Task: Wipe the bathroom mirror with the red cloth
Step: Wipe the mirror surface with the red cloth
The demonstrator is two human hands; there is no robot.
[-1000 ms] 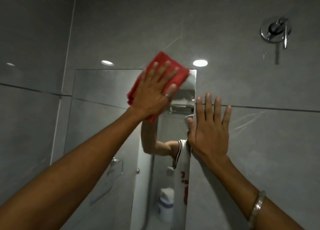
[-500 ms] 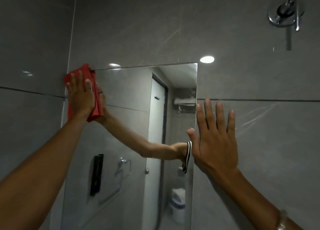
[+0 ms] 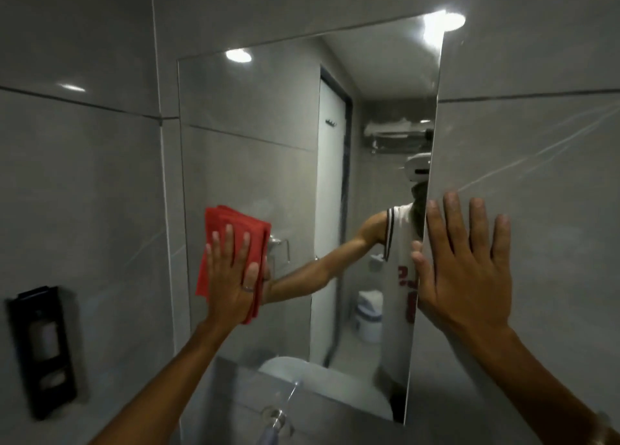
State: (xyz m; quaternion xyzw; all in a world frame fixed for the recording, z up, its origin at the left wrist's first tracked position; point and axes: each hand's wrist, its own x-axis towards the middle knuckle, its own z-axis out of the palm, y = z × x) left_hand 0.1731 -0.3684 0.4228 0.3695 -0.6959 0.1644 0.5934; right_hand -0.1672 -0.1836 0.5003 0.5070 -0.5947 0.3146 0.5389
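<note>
The rectangular bathroom mirror [image 3: 255, 149] hangs on the grey tiled wall ahead. A folded red cloth [image 3: 231, 230] lies flat against the glass near the mirror's left edge, about halfway down. My left hand [image 3: 231, 277] presses on the cloth with fingers spread; a ring shows on one finger. My right hand [image 3: 466, 270] rests flat and empty on the tiles, its thumb at the mirror's right edge. The mirror reflects a person's arm and white jersey.
A black soap dispenser [image 3: 42, 350] is fixed to the wall at lower left. A chrome tap [image 3: 276, 421] and the rim of a white basin [image 3: 318, 377] sit below the mirror. Grey tiles [image 3: 536, 143] surround the mirror.
My left hand swept the cloth from the mirror's top right to its top left corner, then down the left side. The view tilted downward. My right hand stayed on the wall.
</note>
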